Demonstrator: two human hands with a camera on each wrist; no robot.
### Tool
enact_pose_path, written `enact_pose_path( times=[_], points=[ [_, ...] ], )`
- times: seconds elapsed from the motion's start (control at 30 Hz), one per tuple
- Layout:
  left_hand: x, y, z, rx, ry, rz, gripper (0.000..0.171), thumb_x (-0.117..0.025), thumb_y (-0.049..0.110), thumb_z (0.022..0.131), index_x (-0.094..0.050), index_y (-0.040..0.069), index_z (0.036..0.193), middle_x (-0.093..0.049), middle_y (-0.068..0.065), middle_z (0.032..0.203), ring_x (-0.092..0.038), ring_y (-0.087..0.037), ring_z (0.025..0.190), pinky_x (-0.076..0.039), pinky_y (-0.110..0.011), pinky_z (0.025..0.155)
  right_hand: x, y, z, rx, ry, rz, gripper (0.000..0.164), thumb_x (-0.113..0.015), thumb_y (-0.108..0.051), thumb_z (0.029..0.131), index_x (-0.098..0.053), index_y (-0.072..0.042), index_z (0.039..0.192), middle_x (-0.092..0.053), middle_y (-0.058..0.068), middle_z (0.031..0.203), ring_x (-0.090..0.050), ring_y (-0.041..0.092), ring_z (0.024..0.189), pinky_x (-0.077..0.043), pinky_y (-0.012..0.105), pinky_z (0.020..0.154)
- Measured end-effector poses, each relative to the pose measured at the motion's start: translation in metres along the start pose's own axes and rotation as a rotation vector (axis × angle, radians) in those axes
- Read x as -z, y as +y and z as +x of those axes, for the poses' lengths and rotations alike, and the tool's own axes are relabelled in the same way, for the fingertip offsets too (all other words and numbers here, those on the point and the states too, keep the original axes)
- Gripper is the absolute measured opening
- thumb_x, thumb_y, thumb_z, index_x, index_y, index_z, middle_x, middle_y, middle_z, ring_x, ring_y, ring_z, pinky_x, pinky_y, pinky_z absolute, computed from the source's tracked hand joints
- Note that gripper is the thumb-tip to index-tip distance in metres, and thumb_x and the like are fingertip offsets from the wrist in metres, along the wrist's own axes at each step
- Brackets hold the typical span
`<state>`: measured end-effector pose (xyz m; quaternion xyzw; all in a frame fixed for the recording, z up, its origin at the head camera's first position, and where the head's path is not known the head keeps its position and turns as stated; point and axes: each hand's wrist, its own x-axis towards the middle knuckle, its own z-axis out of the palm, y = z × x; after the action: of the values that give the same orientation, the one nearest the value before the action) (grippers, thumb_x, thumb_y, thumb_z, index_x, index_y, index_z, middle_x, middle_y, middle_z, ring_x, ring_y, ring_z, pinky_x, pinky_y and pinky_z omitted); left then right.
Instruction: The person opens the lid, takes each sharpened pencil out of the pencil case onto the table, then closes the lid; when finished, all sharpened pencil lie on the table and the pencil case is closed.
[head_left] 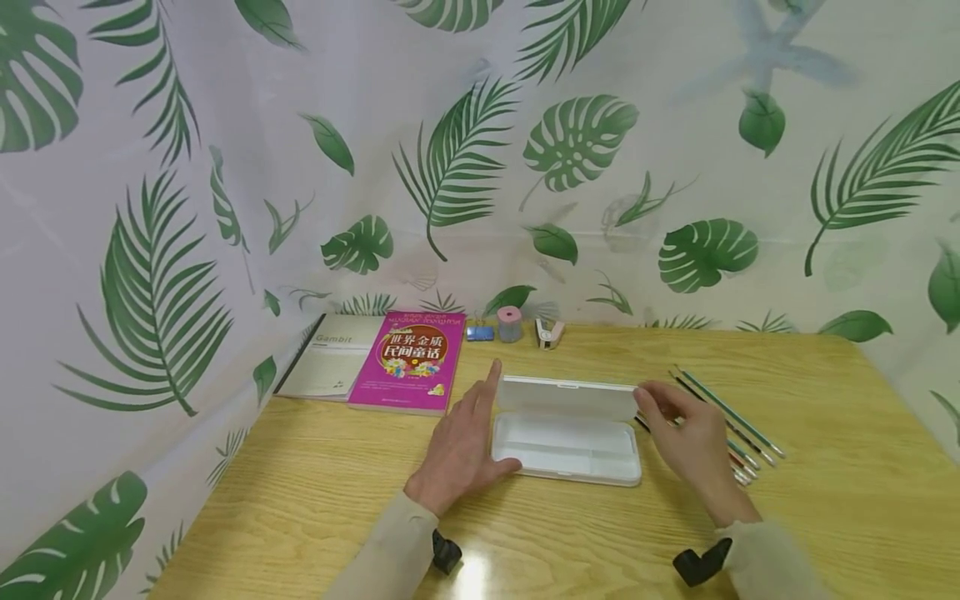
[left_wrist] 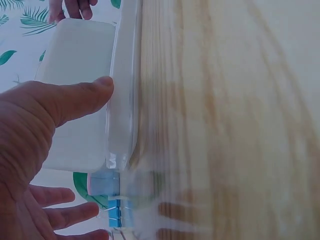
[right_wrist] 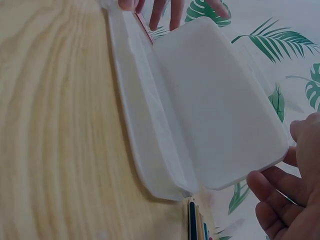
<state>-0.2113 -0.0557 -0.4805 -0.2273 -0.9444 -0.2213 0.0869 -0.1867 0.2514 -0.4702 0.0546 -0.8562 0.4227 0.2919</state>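
Note:
A white pencil case (head_left: 566, 479) lies on the table with its lid (head_left: 570, 400) raised; its compartments hold nothing. My left hand (head_left: 461, 442) is at the case's left end, fingers straight and thumb against the front edge, as the left wrist view shows too. At the lid's right corner, my right hand (head_left: 690, 437) holds the edge between thumb and curled fingers. In the right wrist view the fingertips (right_wrist: 260, 182) are at the lid's corner. Several pencils (head_left: 738, 417) lie to the right, partly hidden behind the right hand.
A magenta book (head_left: 408, 367) overlaps a pale book (head_left: 330, 358) at the back left. Behind the case stand a blue item (head_left: 480, 333), a pink-topped cylinder (head_left: 510, 325) and a small white and black stapler-like tool (head_left: 549, 333). A leaf-patterned curtain (head_left: 480, 167) borders the table.

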Motion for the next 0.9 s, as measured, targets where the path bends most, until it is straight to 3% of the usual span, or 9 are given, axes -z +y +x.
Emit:
enact_pose_path(
  times=[0.13, 0.23, 0.47, 0.6, 0.7, 0.8, 0.9],
  points=[
    [0.000, 0.002, -0.003, -0.008, 0.011, 0.020, 0.132, -0.091, 0.046, 0.067, 0.003, 0.036, 0.160, -0.035, -0.019, 0.155, -0.046, -0.038, 0.133, -0.045, -0.057, 0.102, -0.001, -0.001, -0.006, -0.013, 0.013, 0.026, 0.013, -0.075, -0.021, 0.091, -0.078, -0.013, 0.101, -0.075, -0.001, 0.087, -0.063, 0.000, 0.072, -0.050, 0.012, 0.064],
    [0.000, 0.003, -0.006, -0.028, 0.013, 0.055, 0.117, -0.088, 0.046, 0.071, -0.012, 0.033, 0.159, -0.034, -0.019, 0.155, -0.044, -0.038, 0.135, -0.043, -0.057, 0.104, 0.002, -0.001, -0.010, 0.009, -0.020, 0.018, 0.008, -0.076, -0.020, 0.089, -0.078, -0.016, 0.096, -0.075, -0.003, 0.087, -0.063, 0.000, 0.073, -0.050, 0.012, 0.065],
    [0.005, 0.006, -0.012, -0.128, -0.003, 0.152, 0.080, -0.080, 0.051, 0.079, -0.047, 0.017, 0.142, -0.046, -0.016, 0.148, -0.049, -0.034, 0.130, -0.041, -0.051, 0.108, 0.015, 0.002, -0.017, 0.094, -0.192, -0.018, 0.009, -0.079, -0.019, 0.086, -0.074, -0.023, 0.092, -0.073, -0.006, 0.094, -0.063, 0.005, 0.082, -0.054, 0.024, 0.065],
    [0.013, 0.006, -0.010, -0.167, -0.048, 0.130, 0.065, -0.065, 0.062, 0.087, -0.058, 0.015, 0.131, -0.057, -0.008, 0.137, -0.053, -0.027, 0.127, -0.042, -0.047, 0.106, 0.020, 0.009, -0.018, 0.138, -0.303, -0.026, 0.015, -0.082, -0.020, 0.084, -0.070, -0.025, 0.091, -0.072, 0.001, 0.109, -0.065, 0.010, 0.094, -0.057, 0.034, 0.069],
    [0.016, 0.002, -0.006, -0.194, -0.077, 0.096, 0.052, -0.056, 0.060, 0.094, -0.064, 0.017, 0.123, -0.062, -0.003, 0.129, -0.056, -0.023, 0.122, -0.045, -0.044, 0.104, 0.021, 0.012, -0.017, 0.155, -0.383, -0.026, 0.019, -0.084, -0.023, 0.081, -0.067, -0.025, 0.089, -0.070, 0.009, 0.121, -0.066, 0.020, 0.107, -0.058, 0.042, 0.076],
    [0.016, -0.004, -0.004, -0.230, -0.106, 0.042, 0.039, -0.058, 0.050, 0.097, -0.065, 0.017, 0.118, -0.063, -0.002, 0.126, -0.059, -0.020, 0.117, -0.048, -0.040, 0.102, 0.021, 0.014, -0.016, 0.168, -0.461, -0.049, 0.023, -0.084, -0.030, 0.080, -0.063, -0.026, 0.086, -0.065, 0.015, 0.128, -0.062, 0.035, 0.116, -0.055, 0.051, 0.086],
    [0.015, -0.008, -0.004, -0.241, -0.153, -0.026, 0.034, -0.066, 0.043, 0.095, -0.063, 0.016, 0.117, -0.061, -0.002, 0.125, -0.060, -0.019, 0.110, -0.049, -0.036, 0.100, 0.020, 0.018, -0.016, 0.175, -0.525, -0.062, 0.027, -0.084, -0.035, 0.079, -0.060, -0.026, 0.085, -0.062, 0.019, 0.133, -0.058, 0.040, 0.121, -0.050, 0.057, 0.092]
  ],
)
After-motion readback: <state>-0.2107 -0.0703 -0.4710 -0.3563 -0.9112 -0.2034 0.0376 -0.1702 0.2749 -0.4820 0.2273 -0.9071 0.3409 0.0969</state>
